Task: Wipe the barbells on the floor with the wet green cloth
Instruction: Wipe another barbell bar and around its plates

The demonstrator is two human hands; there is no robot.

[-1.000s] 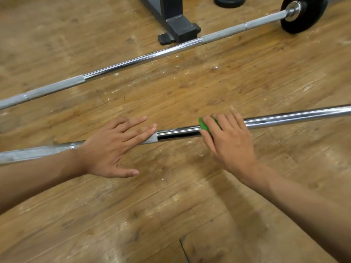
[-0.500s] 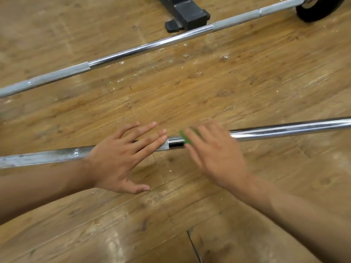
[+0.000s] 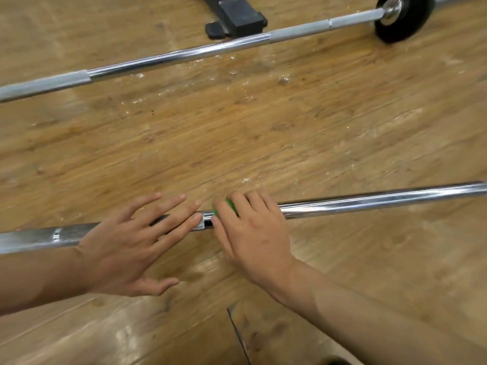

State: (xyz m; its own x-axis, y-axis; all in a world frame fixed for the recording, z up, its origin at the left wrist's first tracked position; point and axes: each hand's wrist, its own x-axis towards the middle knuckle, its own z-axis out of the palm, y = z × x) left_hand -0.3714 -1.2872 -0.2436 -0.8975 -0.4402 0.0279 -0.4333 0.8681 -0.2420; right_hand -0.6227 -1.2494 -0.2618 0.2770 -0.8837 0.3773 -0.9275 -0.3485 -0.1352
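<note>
Two steel barbells lie on the wooden floor. The near barbell (image 3: 369,200) runs across the lower middle. My left hand (image 3: 131,243) rests flat on its knurled part, fingers spread. Just to the right, my right hand (image 3: 253,233) presses the green cloth (image 3: 227,206) onto the bar; only a small green patch shows between the fingers. The two hands nearly touch. The far barbell (image 3: 184,55) crosses the top of the view, with a black weight plate (image 3: 405,17) on its right end.
A black metal rack foot (image 3: 237,19) stands behind the far barbell at the top centre. White flecks and wet smears mark the floor between the two bars. A seam in the floorboards (image 3: 237,335) runs near the bottom edge.
My right hand with the green cloth has slid left along the near barbell, closing the gap to my left hand. My left hand stays on the bar. The view has shifted slightly.
</note>
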